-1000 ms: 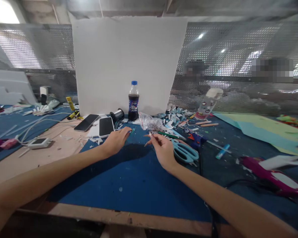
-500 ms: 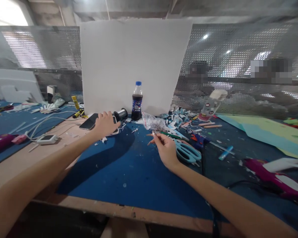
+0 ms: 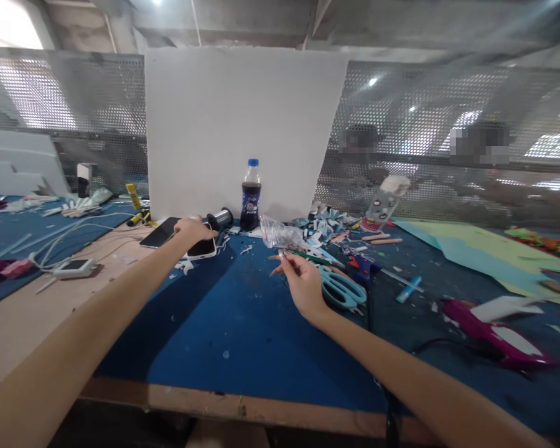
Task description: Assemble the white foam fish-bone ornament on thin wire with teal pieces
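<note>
My left hand (image 3: 193, 231) is over two phones, a dark one (image 3: 161, 233) on its left and a white-edged one (image 3: 202, 249) under it. Its thumb points right, apart from the other fingers, whose tips are partly hidden. A spool of wire (image 3: 221, 218) lies just beyond the thumb. Closer to the middle, my right hand (image 3: 304, 283) has thumb and forefinger pinched together at the lower edge of a clear plastic bag (image 3: 280, 235); what lies between the tips is too small to make out. Light-blue scissors (image 3: 343, 287) lie beside this hand.
A cola bottle (image 3: 251, 198) stands before a white board (image 3: 238, 124). Paper scraps (image 3: 329, 224) are heaped to its right, near a patterned cup (image 3: 383, 202). Farther right lie a blue glue gun (image 3: 364, 266), a magenta tool (image 3: 494, 333) and coloured sheets (image 3: 466, 249). Cables and a white device (image 3: 75, 268) lie left.
The whole view has shifted slightly. My left hand has moved a little farther away over the phones, with its fingers less visible. My right hand keeps nearly the same pose beside the bag.
</note>
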The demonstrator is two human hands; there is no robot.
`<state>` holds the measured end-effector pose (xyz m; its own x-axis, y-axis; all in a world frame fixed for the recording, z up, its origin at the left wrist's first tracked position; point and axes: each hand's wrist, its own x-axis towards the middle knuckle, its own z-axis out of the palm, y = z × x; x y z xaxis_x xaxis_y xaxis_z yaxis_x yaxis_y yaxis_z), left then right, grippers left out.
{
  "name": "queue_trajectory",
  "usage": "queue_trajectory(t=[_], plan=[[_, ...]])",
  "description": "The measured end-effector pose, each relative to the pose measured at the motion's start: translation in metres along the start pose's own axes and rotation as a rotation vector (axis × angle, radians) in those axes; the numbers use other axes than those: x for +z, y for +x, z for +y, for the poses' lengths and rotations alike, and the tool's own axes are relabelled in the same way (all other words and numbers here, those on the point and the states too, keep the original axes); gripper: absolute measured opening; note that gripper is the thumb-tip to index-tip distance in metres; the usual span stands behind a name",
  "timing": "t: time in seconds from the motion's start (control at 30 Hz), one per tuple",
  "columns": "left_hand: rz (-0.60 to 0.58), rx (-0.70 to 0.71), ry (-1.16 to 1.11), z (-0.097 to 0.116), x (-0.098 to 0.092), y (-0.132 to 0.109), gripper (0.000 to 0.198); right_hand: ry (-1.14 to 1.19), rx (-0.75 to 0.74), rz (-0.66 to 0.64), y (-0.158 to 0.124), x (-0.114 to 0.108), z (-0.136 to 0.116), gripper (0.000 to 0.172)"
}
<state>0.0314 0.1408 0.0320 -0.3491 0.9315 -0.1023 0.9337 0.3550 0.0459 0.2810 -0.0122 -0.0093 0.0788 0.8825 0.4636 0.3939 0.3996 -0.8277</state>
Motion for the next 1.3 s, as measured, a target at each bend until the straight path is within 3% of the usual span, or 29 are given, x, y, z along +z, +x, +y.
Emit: queue_trajectory(t=[0.63,0.93,1.3], plan=[[-0.057,0.053,0.038,-0.002,0.000,0.004,0.095,-0.013,0.029,-0.009,0.000,0.000,-0.006,0.035],[0.024,0.033,0.042,-0.003,0.005,0.002,0.091,-0.013,0.040,-0.013,0.002,0.000,-0.004,0.034],[-0.001,0.061,0.066,0.004,0.005,-0.004,0.091,0.015,0.014,-0.030,0.000,0.002,0.001,0.035]])
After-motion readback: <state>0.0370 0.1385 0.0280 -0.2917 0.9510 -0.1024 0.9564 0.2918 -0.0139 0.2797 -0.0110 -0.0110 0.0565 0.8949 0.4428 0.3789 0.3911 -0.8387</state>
